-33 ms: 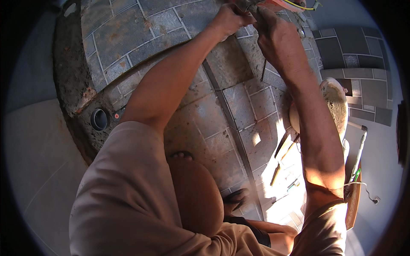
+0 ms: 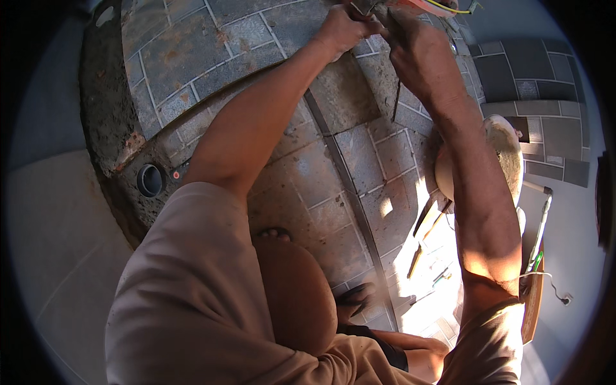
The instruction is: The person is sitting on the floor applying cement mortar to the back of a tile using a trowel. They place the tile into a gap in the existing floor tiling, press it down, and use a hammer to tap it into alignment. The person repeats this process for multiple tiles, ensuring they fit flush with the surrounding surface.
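Both arms reach forward to the top edge of the view, where my hands meet. My left hand (image 2: 348, 29) is closed, with its fingers bent round a small dark piece (image 2: 364, 5) that the frame's edge partly cuts off. Close against it on the right, my right hand (image 2: 420, 58) is closed too; what its fingers grip is hidden. A thin dark rod (image 2: 396, 99) shows just below the right hand; whether the hand holds it, I cannot tell. Just beyond the hands lies an orange-red thing (image 2: 433, 6), cut off by the edge, with a yellow cable (image 2: 455, 9) beside it.
Grey patterned tiles (image 2: 205, 58) form a raised surface ahead, dirty in places. A grey pipe opening (image 2: 150, 180) sits in rough mortar at left. A mortar-smeared bucket (image 2: 504, 147) stands beyond my right forearm, near sunlit tools (image 2: 417, 256). A white cord with a plug (image 2: 564, 299) hangs at right.
My right hand and forearm have shifted slightly to the right and down. My left hand stays nearly in place.
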### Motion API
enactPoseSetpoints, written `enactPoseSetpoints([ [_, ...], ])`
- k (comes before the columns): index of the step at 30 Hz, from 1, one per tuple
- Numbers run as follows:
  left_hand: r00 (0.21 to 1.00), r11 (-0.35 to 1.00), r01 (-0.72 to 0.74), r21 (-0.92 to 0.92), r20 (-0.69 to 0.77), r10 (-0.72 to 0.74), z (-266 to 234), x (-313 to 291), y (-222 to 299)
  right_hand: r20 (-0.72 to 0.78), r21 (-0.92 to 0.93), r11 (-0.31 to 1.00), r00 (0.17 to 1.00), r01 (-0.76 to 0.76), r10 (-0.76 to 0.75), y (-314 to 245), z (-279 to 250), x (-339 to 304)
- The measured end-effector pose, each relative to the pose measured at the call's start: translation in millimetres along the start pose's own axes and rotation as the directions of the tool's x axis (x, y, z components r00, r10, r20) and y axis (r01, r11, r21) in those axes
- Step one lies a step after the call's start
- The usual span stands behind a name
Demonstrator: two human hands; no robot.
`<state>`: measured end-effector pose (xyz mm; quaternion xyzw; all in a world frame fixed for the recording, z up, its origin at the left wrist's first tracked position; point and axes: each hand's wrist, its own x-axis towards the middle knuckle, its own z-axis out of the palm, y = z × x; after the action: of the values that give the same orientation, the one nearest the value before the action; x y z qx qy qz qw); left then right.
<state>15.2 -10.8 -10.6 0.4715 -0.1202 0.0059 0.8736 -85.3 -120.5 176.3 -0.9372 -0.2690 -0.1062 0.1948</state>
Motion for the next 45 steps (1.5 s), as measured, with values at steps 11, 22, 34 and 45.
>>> enactPoseSetpoints([
  [11, 0.997, 0.997, -0.075, 0.021, -0.019, 0.076, 12.4, -20.4, -6.4, -0.172, 0.147, 0.989, 0.985, 0.010, 0.015, -6.9, -16.4, -14.1],
  [22, 0.994, 0.998, -0.004, 0.064, -0.110, 0.011, 12.4, -34.2, -3.8, -0.148, -0.139, 0.990, 0.989, -0.007, -0.014, -34.4, -15.7, -13.0],
  [34, 0.992, 0.998, 0.061, 0.029, -0.112, -0.058, 28.6, -47.9, 17.0, 0.028, -0.149, 0.988, 0.998, -0.045, 0.050, -2.3, -14.5, -22.6],
  [45, 0.988, 0.998, 0.047, 0.049, -0.151, -0.039, 34.5, -56.0, 15.9, 0.046, -0.159, 0.973, 0.983, -0.170, 0.179, -17.8, -25.5, -30.9],
])
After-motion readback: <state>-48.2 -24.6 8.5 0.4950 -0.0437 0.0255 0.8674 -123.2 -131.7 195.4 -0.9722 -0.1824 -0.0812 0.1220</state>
